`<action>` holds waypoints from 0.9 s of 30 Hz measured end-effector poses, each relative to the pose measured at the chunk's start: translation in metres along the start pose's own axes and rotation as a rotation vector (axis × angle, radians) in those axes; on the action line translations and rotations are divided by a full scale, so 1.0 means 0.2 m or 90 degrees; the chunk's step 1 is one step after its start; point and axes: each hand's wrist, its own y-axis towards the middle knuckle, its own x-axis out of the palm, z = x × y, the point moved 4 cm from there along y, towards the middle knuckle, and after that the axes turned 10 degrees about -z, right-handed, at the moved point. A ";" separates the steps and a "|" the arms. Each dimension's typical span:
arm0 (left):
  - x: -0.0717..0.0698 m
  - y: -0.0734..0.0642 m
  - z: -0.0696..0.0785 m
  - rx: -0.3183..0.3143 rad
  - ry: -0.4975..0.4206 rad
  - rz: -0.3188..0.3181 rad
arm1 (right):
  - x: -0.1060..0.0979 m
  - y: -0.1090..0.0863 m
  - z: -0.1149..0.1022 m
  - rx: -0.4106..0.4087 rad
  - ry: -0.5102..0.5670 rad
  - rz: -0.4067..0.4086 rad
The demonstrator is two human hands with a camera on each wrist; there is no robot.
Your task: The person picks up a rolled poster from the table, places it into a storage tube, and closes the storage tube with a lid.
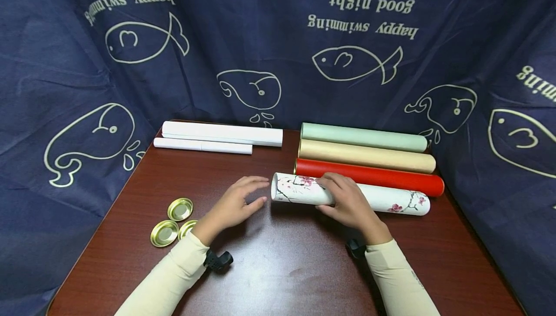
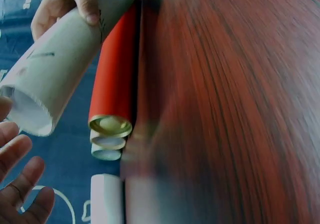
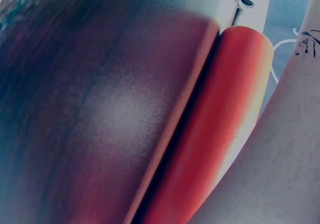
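A white tube with pink blossoms and dark branches [image 1: 382, 198] lies crosswise in the head view, its left end an open hole. My right hand [image 1: 347, 202] grips it left of its middle, thumb on the near side and fingers over the top. In the left wrist view the tube is held up off the table, tilted. My left hand [image 1: 232, 205] is just left of the open end, fingers spread and apart from it, holding nothing. The red tube [image 1: 369, 176] lies just behind; a gold-coloured cap [image 2: 110, 125] closes its left end. The right wrist view hides the right hand.
Behind the red tube lie a tan tube [image 1: 367, 155] and a pale green tube [image 1: 365, 137]. Two white paper rolls [image 1: 221, 133] rest at the back left. Three round gold lids [image 1: 164, 233] sit on the left of the brown table [image 1: 286, 277]. A blue curtain [image 1: 260, 26] hangs behind.
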 end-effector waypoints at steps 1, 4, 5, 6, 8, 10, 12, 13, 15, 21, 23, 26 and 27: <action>-0.02 -0.02 -0.01 -0.004 0.004 0.000 | 0.00 0.00 0.00 0.000 0.000 -0.001; -0.08 -0.07 -0.06 -0.035 0.023 -0.009 | 0.00 0.00 0.00 -0.002 0.001 -0.002; -0.10 -0.09 -0.08 -0.047 0.032 -0.013 | 0.01 0.00 0.00 -0.002 0.001 -0.001; -0.12 -0.11 -0.10 -0.065 0.039 -0.020 | 0.01 0.00 0.01 -0.002 0.001 -0.002; -0.17 -0.16 -0.15 -0.098 0.059 -0.036 | 0.01 0.00 0.01 0.000 0.001 -0.001; -0.21 -0.21 -0.19 -0.123 0.084 -0.052 | 0.02 -0.01 0.01 0.002 0.004 -0.002; -0.25 -0.25 -0.23 -0.142 0.107 -0.065 | 0.02 -0.01 0.01 0.005 0.003 -0.004; -0.27 -0.28 -0.25 -0.149 0.118 -0.069 | 0.02 -0.01 0.01 0.005 0.002 -0.006; -0.31 -0.32 -0.27 -0.158 0.137 -0.076 | 0.02 -0.01 0.01 0.005 0.003 -0.008; -0.39 -0.44 -0.32 -0.173 0.169 -0.087 | 0.02 0.01 0.01 0.009 0.000 -0.011; -0.41 -0.48 -0.34 -0.178 0.182 -0.089 | 0.02 0.01 0.01 0.010 0.005 -0.013; -0.43 -0.53 -0.36 -0.194 0.196 -0.099 | 0.03 0.01 0.01 0.009 0.009 -0.014; -0.43 -0.54 -0.37 -0.201 0.198 -0.105 | 0.03 0.01 0.01 0.009 0.010 -0.013</action>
